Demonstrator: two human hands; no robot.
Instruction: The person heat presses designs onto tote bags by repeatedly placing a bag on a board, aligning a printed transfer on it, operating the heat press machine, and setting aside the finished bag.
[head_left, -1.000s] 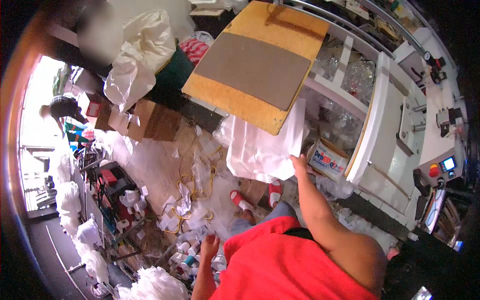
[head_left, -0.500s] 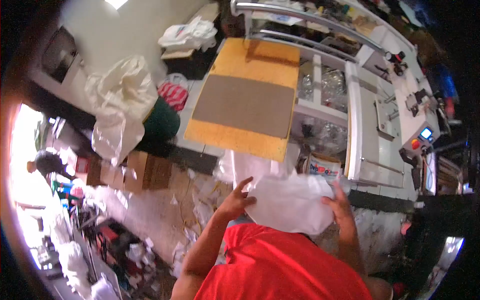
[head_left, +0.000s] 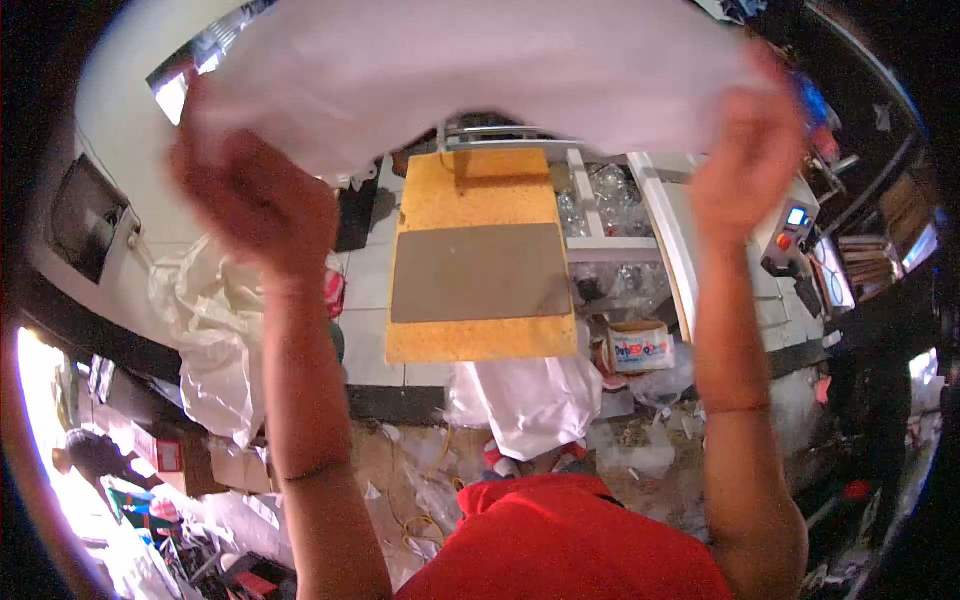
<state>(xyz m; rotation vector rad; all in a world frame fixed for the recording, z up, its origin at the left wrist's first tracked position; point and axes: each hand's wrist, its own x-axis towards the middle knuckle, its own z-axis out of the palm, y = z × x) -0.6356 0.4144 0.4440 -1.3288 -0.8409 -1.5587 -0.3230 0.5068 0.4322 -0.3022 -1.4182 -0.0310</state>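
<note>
A white sheet-like piece [head_left: 480, 70], blurred by motion, is stretched between my raised hands at the top of the view. My left hand [head_left: 255, 190] grips its left end and my right hand [head_left: 750, 150] its right end, fingers closed. Below and between my forearms lies a yellow board [head_left: 470, 190] with a grey-brown pad [head_left: 480, 272] on it. More white material [head_left: 530, 400] hangs under the board's near edge, above my feet.
A printed carton [head_left: 640, 348] stands right of the board, near clear plastic. Further right is a control box [head_left: 790, 235] with a lit screen. A large cream sack [head_left: 220, 330] is at left. Another person [head_left: 100, 455] bends at the far left. Scraps litter the floor.
Both hands have risen from near my waist to the top of the view, lifting the white piece and spreading it above the board. The view has shifted, with the board more upright in it.
</note>
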